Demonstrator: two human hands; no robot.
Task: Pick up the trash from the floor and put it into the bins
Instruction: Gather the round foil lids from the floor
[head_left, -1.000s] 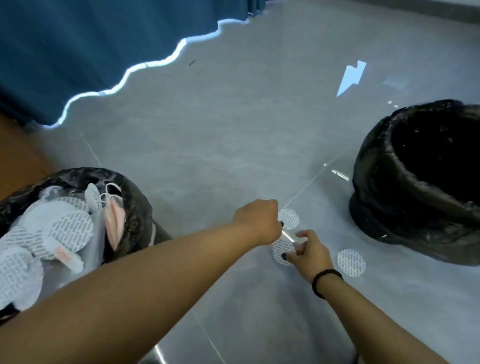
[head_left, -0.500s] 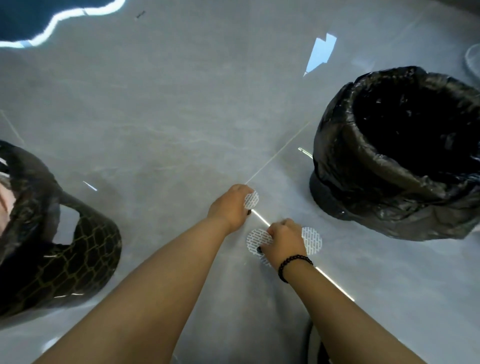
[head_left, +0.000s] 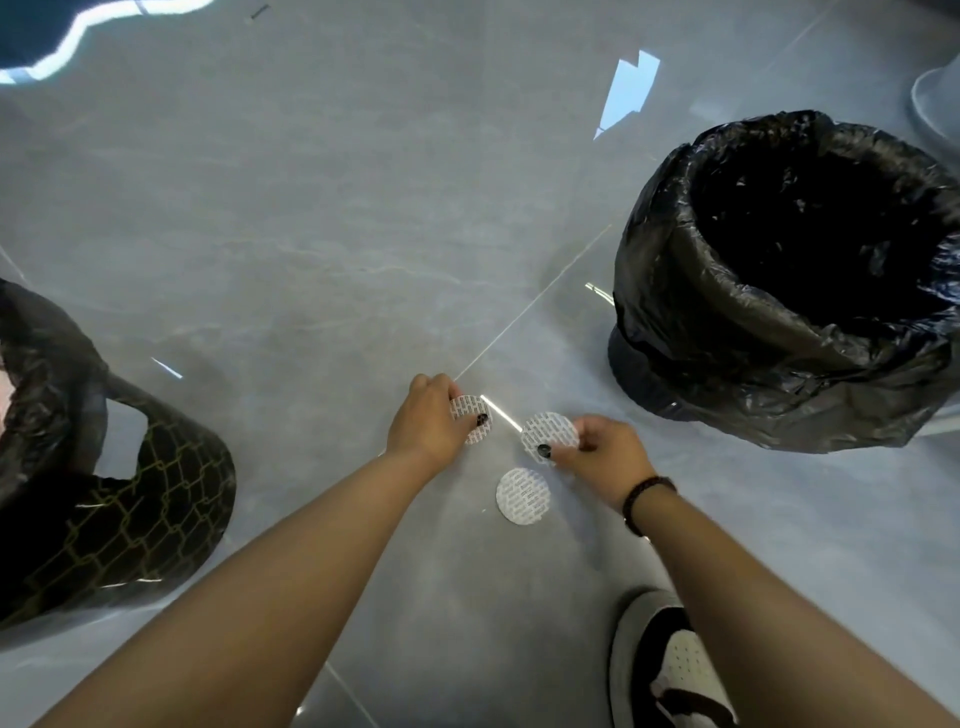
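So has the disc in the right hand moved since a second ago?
Yes. The right hand has lifted one white disc off the floor. It now sits above and right of the disc still lying there, nearer the right-side bin.

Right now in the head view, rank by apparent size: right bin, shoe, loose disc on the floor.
1. Right bin
2. Shoe, though it sits nearest the camera
3. Floor disc

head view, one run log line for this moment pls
left hand pinches disc | right hand pinches disc | third disc on floor | bins flank both sides
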